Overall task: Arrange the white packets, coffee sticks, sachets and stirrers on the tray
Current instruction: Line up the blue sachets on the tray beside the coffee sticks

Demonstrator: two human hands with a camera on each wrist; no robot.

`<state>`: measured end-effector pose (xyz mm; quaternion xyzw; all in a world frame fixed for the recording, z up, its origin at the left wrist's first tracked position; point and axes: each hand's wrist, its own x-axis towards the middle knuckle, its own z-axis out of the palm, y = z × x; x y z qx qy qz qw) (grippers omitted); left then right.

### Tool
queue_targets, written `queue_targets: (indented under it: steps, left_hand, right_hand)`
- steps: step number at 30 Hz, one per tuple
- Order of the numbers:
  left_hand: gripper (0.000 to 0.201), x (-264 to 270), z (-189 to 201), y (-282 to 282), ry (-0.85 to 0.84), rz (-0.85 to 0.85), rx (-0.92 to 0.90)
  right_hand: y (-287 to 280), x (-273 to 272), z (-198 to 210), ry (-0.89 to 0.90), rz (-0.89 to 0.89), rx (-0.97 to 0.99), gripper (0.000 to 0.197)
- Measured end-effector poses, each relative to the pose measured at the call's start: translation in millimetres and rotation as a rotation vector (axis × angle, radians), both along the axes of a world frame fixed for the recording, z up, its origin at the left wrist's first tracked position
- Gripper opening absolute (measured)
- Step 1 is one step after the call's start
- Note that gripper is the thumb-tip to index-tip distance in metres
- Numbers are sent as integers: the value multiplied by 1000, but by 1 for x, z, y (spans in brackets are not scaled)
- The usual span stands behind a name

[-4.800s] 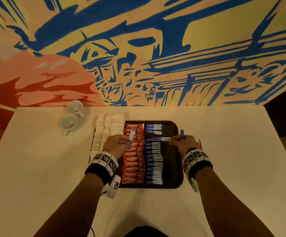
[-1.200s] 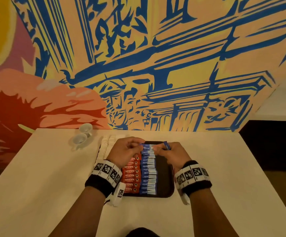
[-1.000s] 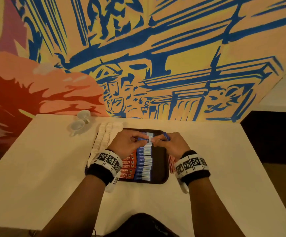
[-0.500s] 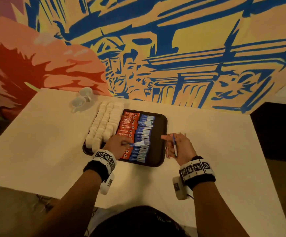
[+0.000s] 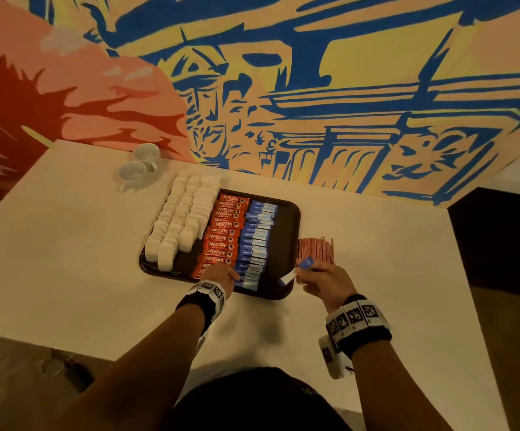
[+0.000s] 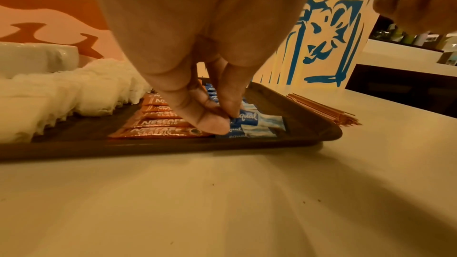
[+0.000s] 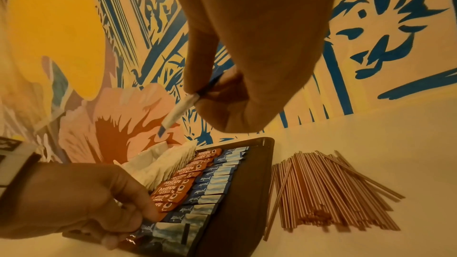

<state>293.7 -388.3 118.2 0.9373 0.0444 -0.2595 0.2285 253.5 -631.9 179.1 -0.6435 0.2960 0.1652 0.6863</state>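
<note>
A dark tray (image 5: 287, 231) holds rows of white packets (image 5: 184, 219), a column of red coffee sticks (image 5: 225, 234) and a column of blue sachets (image 5: 256, 241). My left hand (image 5: 226, 275) is at the near end of the blue column. In the left wrist view its thumb and forefinger (image 6: 222, 119) pinch the edge of a blue sachet (image 6: 247, 119) lying on the others. My right hand (image 5: 316, 275) hovers over the tray's near right corner and pinches another blue sachet (image 5: 296, 272) (image 7: 178, 112) in the air. The pink stirrers (image 5: 314, 250) lie in a pile on the table right of the tray.
Two white cups (image 5: 139, 168) stand at the back left of the white table (image 5: 66, 244). A painted wall (image 5: 314, 88) rises right behind the table. A dark gap (image 5: 501, 237) lies past the table's right edge.
My left hand has carried its sachet from over the red sticks down to the near end of the blue column. My right hand, still holding its sachet, has tilted it toward the tray.
</note>
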Motion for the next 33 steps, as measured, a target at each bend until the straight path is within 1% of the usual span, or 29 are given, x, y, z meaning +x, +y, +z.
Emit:
queue_targets:
  steps: [3,6,10,12,15,18,20,22,23,24,25,27,28,30,31,33]
  left_hand:
    - [24,4,0,-1,10,-9,7]
    - [26,7,2,-1,49,-71,36]
    - [25,9,6,-2,30,-118,80]
    - [23,10,7,-2,17,-108,87]
    - [26,11,10,-4,-1,-113,102]
    - [27,9,14,-4,-20,-122,109]
    - [23,9,18,-3,-31,-96,87]
    - [18,10,25,-4,-62,-19,-3]
    - [20,12,30,-4,-62,24,-85]
    - [24,13,36,-5,-39,67,-207]
    - [29,14,44,-5,9,126,-378]
    - [36,12,63,-6,160,267,-734]
    - [37,10,71,-5,208,290,-846]
    - [28,4,84,-5,216,242,-936]
    - [21,2,90,-6,199,196,-951]
    - [16,-1,98,-8,153,128,-954]
  right_hand:
    - [5,1,2,-20,-25,31,14]
    - [7,1,5,-20,-64,96,14]
    - [9,1,5,-20,-95,166,15]
    - [10,1,6,-26,-102,195,15]
    - [11,2,10,-21,-108,239,18]
    - [11,1,14,-53,-66,212,13]
    - [11,0,15,-89,-2,153,18]
    - [11,1,15,-106,54,77,27]
    - [11,1,15,-114,74,32,30]
    - [11,2,15,-124,93,-21,33]
    - [11,4,14,-139,111,-76,34]
    - [11,6,15,-178,157,-187,34]
    - [12,7,16,-198,183,-226,35]
    - [16,9,19,-241,222,-253,36]
    - [18,10,20,-256,237,-248,36]
    - [23,12,21,-274,222,-188,35]
